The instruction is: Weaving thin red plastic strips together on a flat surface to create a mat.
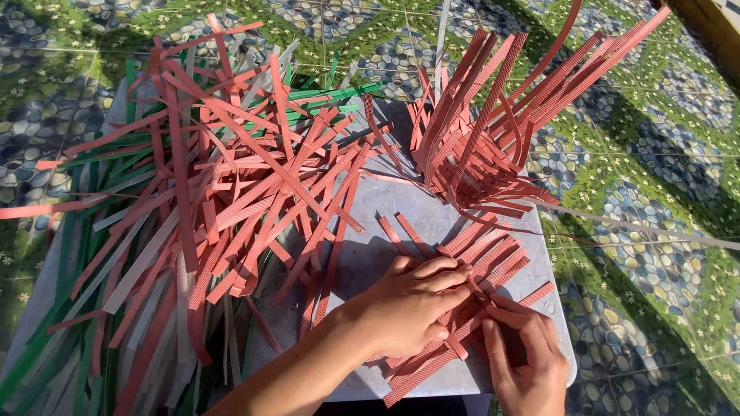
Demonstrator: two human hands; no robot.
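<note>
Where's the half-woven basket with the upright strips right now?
In the head view, the half-woven red basket sits at the far right of the grey board, beyond both hands, right of the loose strip pile.
</note>
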